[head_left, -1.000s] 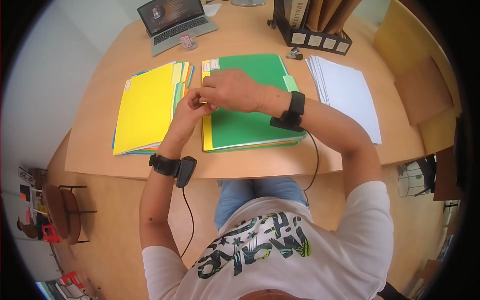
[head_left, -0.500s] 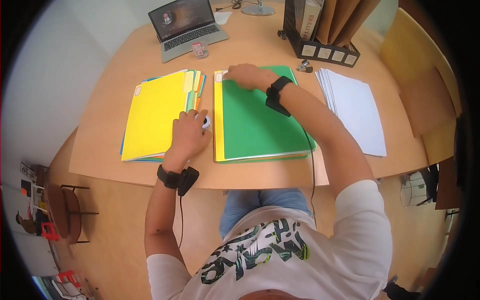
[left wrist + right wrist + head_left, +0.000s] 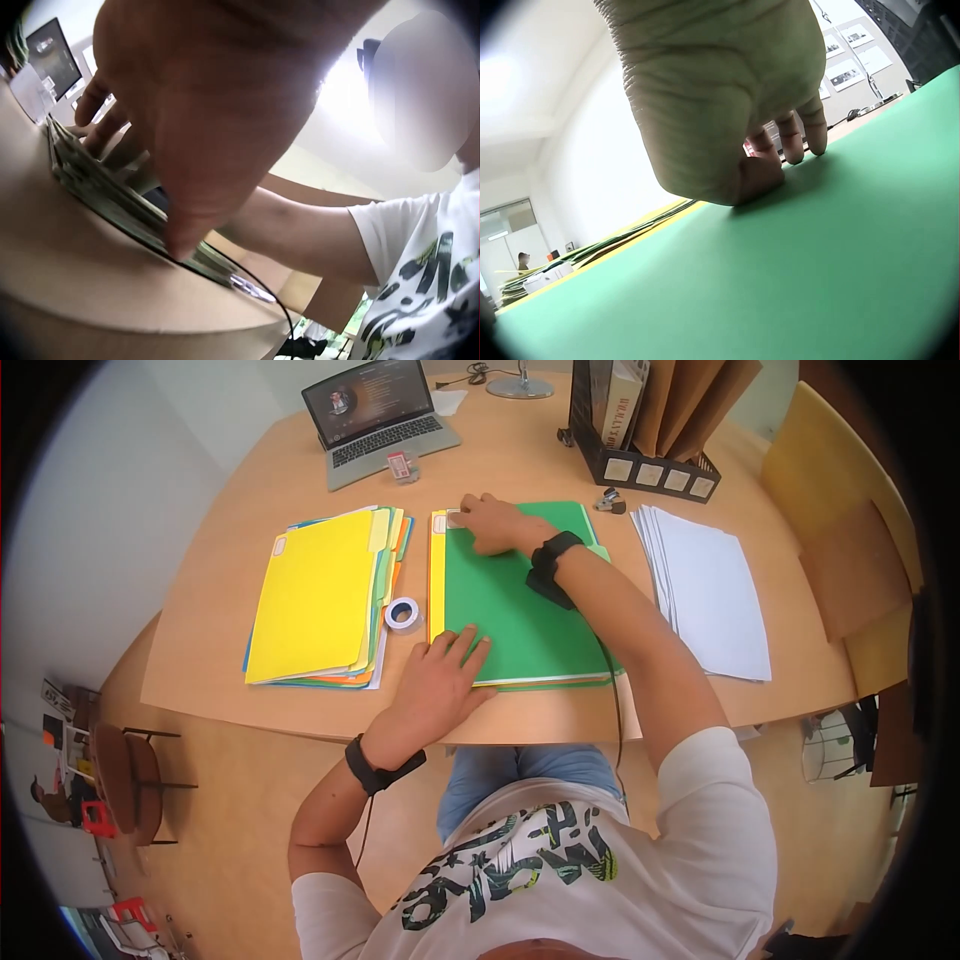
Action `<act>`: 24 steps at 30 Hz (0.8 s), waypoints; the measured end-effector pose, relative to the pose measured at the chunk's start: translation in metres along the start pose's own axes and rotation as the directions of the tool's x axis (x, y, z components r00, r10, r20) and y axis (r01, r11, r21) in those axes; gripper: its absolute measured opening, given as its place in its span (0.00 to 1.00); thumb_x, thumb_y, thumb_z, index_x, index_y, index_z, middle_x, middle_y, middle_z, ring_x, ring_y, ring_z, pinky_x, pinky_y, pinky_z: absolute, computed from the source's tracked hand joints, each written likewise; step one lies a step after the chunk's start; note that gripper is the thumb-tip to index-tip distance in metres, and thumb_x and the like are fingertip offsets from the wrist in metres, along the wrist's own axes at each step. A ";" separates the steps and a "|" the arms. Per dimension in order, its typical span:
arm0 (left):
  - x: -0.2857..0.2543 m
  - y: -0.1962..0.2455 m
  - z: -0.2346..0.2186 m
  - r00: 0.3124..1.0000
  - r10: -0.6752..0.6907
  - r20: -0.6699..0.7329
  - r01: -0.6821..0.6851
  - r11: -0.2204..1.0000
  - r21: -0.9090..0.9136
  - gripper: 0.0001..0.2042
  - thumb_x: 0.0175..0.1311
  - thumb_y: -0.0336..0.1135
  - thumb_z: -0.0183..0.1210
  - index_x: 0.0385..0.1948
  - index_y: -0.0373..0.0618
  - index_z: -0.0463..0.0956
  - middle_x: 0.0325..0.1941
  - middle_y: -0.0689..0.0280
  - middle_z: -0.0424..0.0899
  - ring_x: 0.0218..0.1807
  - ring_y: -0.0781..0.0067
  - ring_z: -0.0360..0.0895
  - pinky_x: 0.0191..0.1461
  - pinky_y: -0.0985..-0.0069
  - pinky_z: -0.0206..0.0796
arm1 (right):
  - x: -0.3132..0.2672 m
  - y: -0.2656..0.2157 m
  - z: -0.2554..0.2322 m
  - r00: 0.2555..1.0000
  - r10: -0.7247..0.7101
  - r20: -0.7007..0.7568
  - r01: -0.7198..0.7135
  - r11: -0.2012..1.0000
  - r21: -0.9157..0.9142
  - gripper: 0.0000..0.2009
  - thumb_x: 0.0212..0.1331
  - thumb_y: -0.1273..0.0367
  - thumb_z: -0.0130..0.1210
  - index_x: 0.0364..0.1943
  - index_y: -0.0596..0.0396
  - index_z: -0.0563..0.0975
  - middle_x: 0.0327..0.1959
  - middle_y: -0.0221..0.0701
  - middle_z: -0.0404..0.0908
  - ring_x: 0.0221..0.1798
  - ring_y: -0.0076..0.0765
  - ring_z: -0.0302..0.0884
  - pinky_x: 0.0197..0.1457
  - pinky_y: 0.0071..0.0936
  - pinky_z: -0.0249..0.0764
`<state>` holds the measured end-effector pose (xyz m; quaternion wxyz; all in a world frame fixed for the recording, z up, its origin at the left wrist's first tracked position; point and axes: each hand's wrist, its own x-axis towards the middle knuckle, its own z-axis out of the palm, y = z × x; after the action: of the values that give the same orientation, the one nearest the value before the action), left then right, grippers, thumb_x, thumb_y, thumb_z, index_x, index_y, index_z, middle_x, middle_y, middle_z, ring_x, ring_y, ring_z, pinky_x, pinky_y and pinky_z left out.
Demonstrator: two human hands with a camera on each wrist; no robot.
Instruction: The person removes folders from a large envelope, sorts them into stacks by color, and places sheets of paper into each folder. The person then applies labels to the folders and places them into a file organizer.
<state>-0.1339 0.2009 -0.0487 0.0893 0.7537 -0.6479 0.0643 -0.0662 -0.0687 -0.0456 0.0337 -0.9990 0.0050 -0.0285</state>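
Observation:
In the head view a green folder (image 3: 530, 610) lies on top of a stack, with a yellow folder edge (image 3: 437, 580) showing along its left side. The right hand (image 3: 492, 525) rests at the green folder's upper left corner, fingertips down by a small white label (image 3: 454, 518). Spread fingers of the left hand (image 3: 437, 685) lie on the folder's lower left corner. In the right wrist view, the right hand (image 3: 735, 97) touches the green surface (image 3: 780, 270) with its fingertips. The left wrist view shows the left hand (image 3: 187, 112) over the stack's edge.
A tape roll (image 3: 403, 615) sits between the green stack and a yellow folder stack (image 3: 312, 595). White papers (image 3: 708, 590) lie at the right. Behind are a laptop (image 3: 385, 425), a small red-and-white item (image 3: 402, 466), a stapler-like tool (image 3: 609, 501) and a black organizer (image 3: 655, 472).
The hands, together a second ago, have separated. The left hand has let go of the tape roll and moved right onto the green folder; the right hand has gone to its upper left corner.

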 end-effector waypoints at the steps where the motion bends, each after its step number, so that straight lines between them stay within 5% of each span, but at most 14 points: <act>1: 0.000 -0.001 0.000 1.000 0.002 -0.004 -0.002 0.999 -0.035 0.28 0.56 0.46 0.60 0.56 0.39 0.68 0.61 0.53 0.69 0.54 0.52 0.68 0.57 0.61 0.63 | 0.001 0.009 0.003 0.999 -0.052 0.007 0.051 0.993 0.103 0.25 0.48 0.70 0.53 0.56 0.51 0.72 0.55 0.39 0.70 0.57 0.48 0.68 0.59 0.39 0.69; 3: -0.001 -0.005 -0.001 1.000 0.010 -0.013 -0.012 0.994 -0.108 0.26 0.57 0.45 0.60 0.56 0.41 0.70 0.60 0.55 0.71 0.54 0.53 0.69 0.55 0.62 0.65 | 0.004 0.036 0.013 0.989 -0.151 0.007 0.142 0.943 0.302 0.23 0.49 0.69 0.54 0.54 0.51 0.75 0.54 0.39 0.72 0.57 0.45 0.69 0.59 0.36 0.68; 6: -0.002 -0.008 -0.012 0.999 0.015 -0.028 -0.022 0.968 -0.249 0.20 0.58 0.41 0.60 0.51 0.43 0.75 0.57 0.57 0.74 0.53 0.54 0.70 0.54 0.65 0.66 | -0.031 0.048 -0.004 0.997 -0.070 -0.016 0.071 0.915 0.398 0.19 0.54 0.64 0.57 0.50 0.54 0.77 0.51 0.40 0.76 0.55 0.43 0.72 0.57 0.33 0.69; 9: -0.004 -0.015 -0.015 0.994 0.047 -0.103 -0.081 0.929 -0.361 0.14 0.58 0.38 0.59 0.43 0.42 0.78 0.49 0.59 0.79 0.49 0.58 0.73 0.47 0.65 0.68 | -0.077 0.069 -0.015 0.984 0.096 -0.148 -0.013 0.877 0.479 0.21 0.58 0.58 0.56 0.50 0.58 0.77 0.44 0.40 0.79 0.49 0.41 0.76 0.52 0.32 0.72; 12: -0.004 -0.017 -0.016 0.999 -0.016 -0.031 -0.001 0.882 -0.472 0.09 0.59 0.34 0.57 0.37 0.40 0.78 0.43 0.57 0.80 0.45 0.56 0.75 0.46 0.66 0.69 | -0.128 0.074 -0.039 0.934 0.349 -0.076 -0.225 0.740 0.634 0.22 0.61 0.55 0.55 0.48 0.61 0.77 0.37 0.36 0.80 0.42 0.34 0.78 0.44 0.28 0.74; 15: -0.003 -0.011 -0.009 0.972 -0.135 -0.192 0.036 0.895 -0.445 0.06 0.61 0.28 0.55 0.36 0.38 0.77 0.39 0.55 0.80 0.38 0.54 0.77 0.41 0.67 0.68 | -0.163 0.087 -0.042 0.899 0.439 -0.010 -0.301 0.632 0.714 0.21 0.62 0.55 0.53 0.45 0.62 0.77 0.32 0.31 0.79 0.36 0.27 0.76 0.38 0.23 0.73; 19: 0.010 -0.016 0.000 0.916 -0.364 -0.169 0.282 0.885 -0.371 0.21 0.63 0.39 0.56 0.54 0.35 0.68 0.45 0.53 0.77 0.36 0.61 0.76 0.40 0.71 0.67 | -0.178 0.092 -0.028 0.852 0.495 0.173 -0.425 0.458 0.781 0.19 0.63 0.58 0.52 0.42 0.62 0.77 0.30 0.28 0.77 0.33 0.22 0.74 0.35 0.19 0.72; 22: 0.027 -0.039 0.010 0.879 -0.475 0.023 0.411 0.734 -0.541 0.29 0.62 0.42 0.57 0.60 0.32 0.62 0.48 0.55 0.76 0.36 0.70 0.74 0.40 0.73 0.67 | -0.177 0.084 -0.020 0.821 0.541 0.184 -0.461 0.436 0.773 0.18 0.63 0.59 0.52 0.42 0.63 0.78 0.30 0.30 0.78 0.32 0.24 0.75 0.34 0.20 0.73; 24: 0.039 -0.045 0.003 0.822 -0.544 0.167 0.495 0.539 -0.681 0.32 0.61 0.42 0.57 0.61 0.27 0.59 0.48 0.53 0.75 0.40 0.66 0.75 0.40 0.73 0.68 | -0.174 0.087 -0.016 0.812 0.562 0.159 -0.453 0.433 0.779 0.19 0.61 0.59 0.53 0.42 0.65 0.78 0.31 0.35 0.80 0.32 0.28 0.78 0.33 0.22 0.76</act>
<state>-0.0839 0.1692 -0.0453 0.4031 0.8170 -0.3658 -0.1903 -0.2416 -0.1548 -0.0457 0.4758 -0.8253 0.2939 -0.0783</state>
